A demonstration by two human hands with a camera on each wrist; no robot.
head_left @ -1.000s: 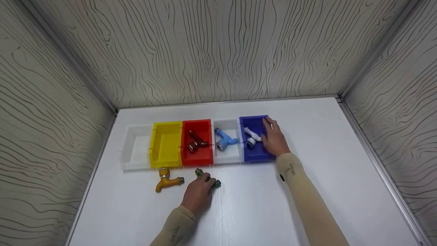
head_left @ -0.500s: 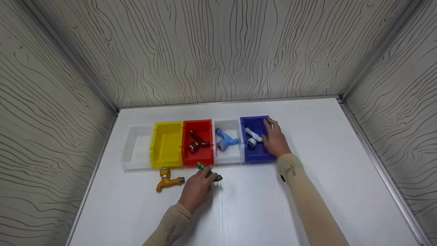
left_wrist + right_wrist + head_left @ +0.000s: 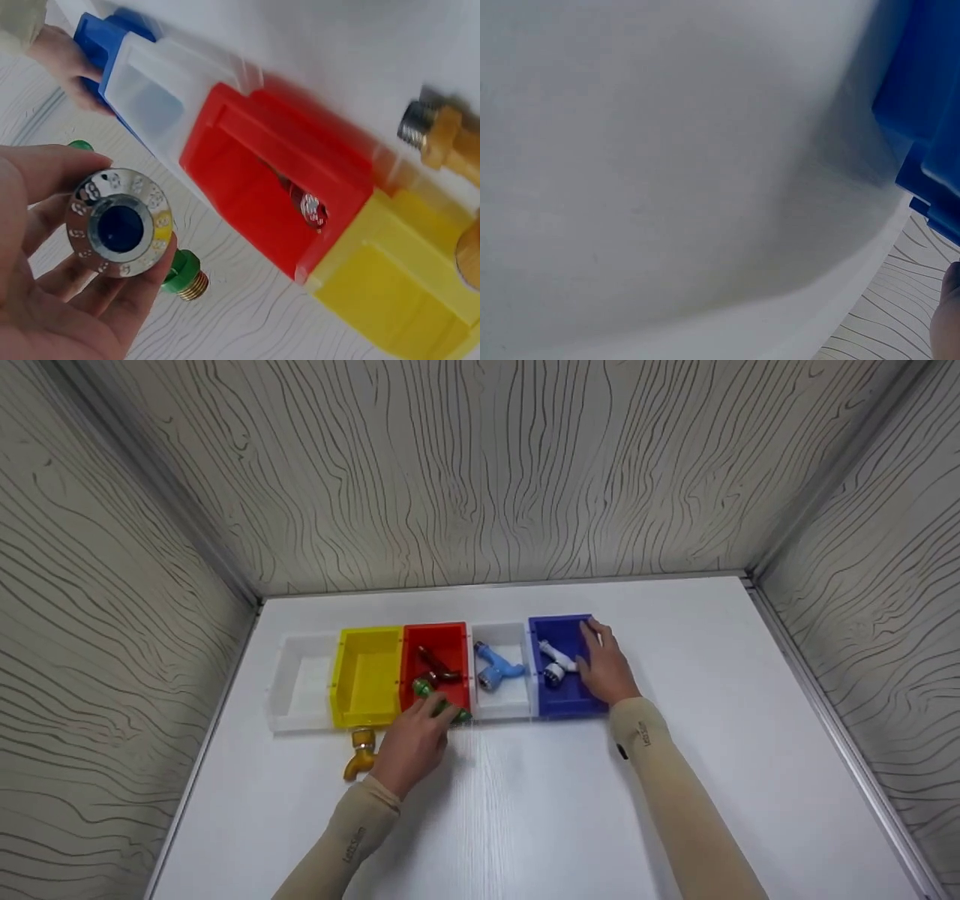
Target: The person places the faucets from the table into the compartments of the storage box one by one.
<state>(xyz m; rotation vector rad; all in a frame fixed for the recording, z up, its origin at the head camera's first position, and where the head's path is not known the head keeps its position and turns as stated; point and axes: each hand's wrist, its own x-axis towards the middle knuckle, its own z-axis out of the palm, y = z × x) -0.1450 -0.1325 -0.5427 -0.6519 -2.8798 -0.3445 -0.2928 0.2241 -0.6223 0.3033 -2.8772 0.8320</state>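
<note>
My left hand (image 3: 411,742) holds a green water tap (image 3: 457,715) over the front of the red bin (image 3: 412,637). In the left wrist view the tap's round chrome knob (image 3: 79,236) faces the camera, with its green threaded end (image 3: 181,271) beyond the fingers. A dark brown tap (image 3: 442,669) lies inside the red bin. My right hand (image 3: 609,675) grips the right wall of the blue bin (image 3: 559,622), thumb on the inner side. Inside that bin is a white tap (image 3: 556,656). Partly behind my left hand, a mustard-yellow tap (image 3: 361,759) lies on the table.
The bins stand joined in one row. Left of the red one are a yellow bin (image 3: 367,652) and a translucent white bin (image 3: 304,682). Between red and blue, another white bin (image 3: 499,630) holds a light blue tap (image 3: 501,667). Wood-patterned panels (image 3: 480,472) enclose the table (image 3: 540,810).
My left hand has lifted the green tap from the table and carried it forward over the red bin's front. My right hand stays at the blue bin.
</note>
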